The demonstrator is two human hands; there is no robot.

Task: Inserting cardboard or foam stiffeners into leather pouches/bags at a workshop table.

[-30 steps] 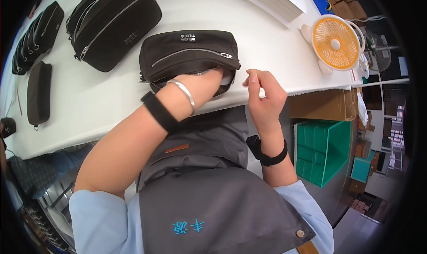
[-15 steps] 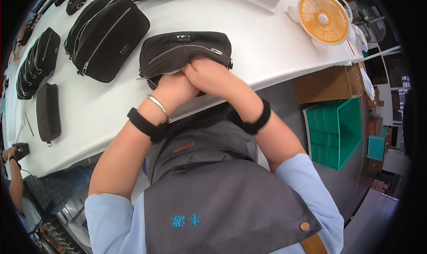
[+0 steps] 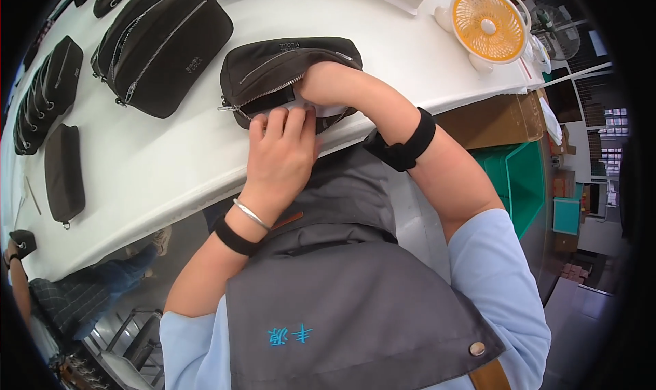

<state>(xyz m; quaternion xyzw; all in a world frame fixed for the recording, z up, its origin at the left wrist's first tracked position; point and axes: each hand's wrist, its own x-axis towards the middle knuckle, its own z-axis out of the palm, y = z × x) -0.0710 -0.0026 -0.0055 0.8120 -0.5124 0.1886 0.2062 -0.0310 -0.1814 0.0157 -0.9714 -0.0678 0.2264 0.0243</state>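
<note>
A black zippered pouch (image 3: 254, 59) lies on the white-covered table at its near edge, its main zip undone and its mouth gaping toward me. My left hand (image 3: 281, 147) has its fingers bent over the near rim of that mouth, holding the edge. Inside the opening is my right hand (image 3: 326, 84), reaching in past the wrist side of the zip; its fingers are hidden by the pouch. Part of a pale lining and a dark patch show between the two hands.
Larger black bags (image 3: 164, 55) stand to the left, with a row of black pouches (image 3: 51, 96) and a slim dark pouch (image 3: 65, 175). A yellow fan (image 3: 488, 28) sits at right. Below the table are a cardboard box (image 3: 506, 120) and green crate (image 3: 526, 185). Another person's hand (image 3: 12, 253) is far left.
My left hand has drawn back out of the pouch to its near rim. My right forearm has swung outward, its hand still inside, and the mouth gapes wider.
</note>
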